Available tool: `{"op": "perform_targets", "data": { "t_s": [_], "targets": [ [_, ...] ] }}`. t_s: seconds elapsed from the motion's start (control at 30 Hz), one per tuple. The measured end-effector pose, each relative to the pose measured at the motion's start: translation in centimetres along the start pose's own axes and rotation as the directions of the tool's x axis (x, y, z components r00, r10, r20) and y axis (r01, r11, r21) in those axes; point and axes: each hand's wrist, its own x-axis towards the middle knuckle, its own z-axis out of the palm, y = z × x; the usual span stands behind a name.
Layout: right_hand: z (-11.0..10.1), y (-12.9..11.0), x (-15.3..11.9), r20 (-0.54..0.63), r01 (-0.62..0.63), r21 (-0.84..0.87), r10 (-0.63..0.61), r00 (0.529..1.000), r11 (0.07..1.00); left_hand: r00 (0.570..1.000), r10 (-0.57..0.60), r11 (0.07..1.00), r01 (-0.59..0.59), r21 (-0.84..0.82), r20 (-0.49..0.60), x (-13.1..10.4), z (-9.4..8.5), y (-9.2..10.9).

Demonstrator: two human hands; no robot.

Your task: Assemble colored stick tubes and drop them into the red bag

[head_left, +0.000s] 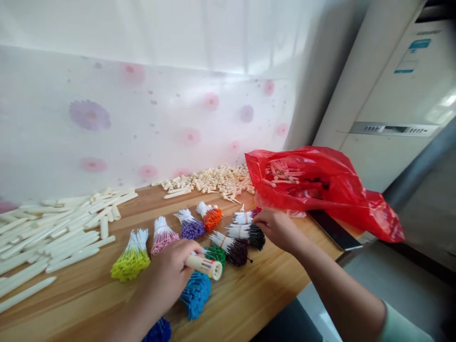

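Note:
My left hand (171,268) is closed around a cream multicolour pen barrel (206,266), its open round end pointing right and coloured bits showing in its side slots. My right hand (278,229) reaches to the magenta-ended bundle of pen refills (244,217), fingertips pinched at its coloured ends; what they grip is hidden. Just below lie the black bundle (249,233) and the dark purple bundle (233,248). Around my left hand are yellow (131,256), pink (164,235), violet (190,224), orange (210,216), green (214,254) and light blue (195,292) bundles, plus a dark blue one (158,330).
Long cream pen tubes (64,228) are heaped at the left. Small cream pen parts (217,180) pile against the flower-patterned wall sheet (171,118). A red plastic bag (342,183) with pen parts inside overlaps a dark phone (333,230) near the wooden table's (256,294) right edge.

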Motion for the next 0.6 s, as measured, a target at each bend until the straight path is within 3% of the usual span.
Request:
{"op": "perform_targets", "data": {
  "t_s": [0.1, 0.23, 0.4, 0.6],
  "targets": [
    [0.5, 0.5, 0.7, 0.106, -0.031, -0.181, 0.050, 0.993, 0.983, 0.983, 0.088, 0.992, -0.100, 0.071, 0.159, 1.3, 0.5, 3.3],
    [1.1, 0.6, 2.1, 0.259, 0.001, -0.363, 0.100, 0.961, 0.932, 0.952, 0.155, 0.969, -0.199, 0.148, 0.263, 4.0, 2.7, 5.9],
    [1.0, 0.0, 2.2, 0.340, 0.075, -0.476, 0.105, 0.935, 0.876, 0.932, 0.167, 0.949, -0.241, 0.204, 0.322, 6.6, 5.8, 7.2],
    [0.9, 0.1, 1.6, 0.365, 0.136, -0.502, 0.067, 0.929, 0.854, 0.932, 0.151, 0.947, -0.232, 0.223, 0.330, 6.8, 6.9, 7.0]
  ]
}}
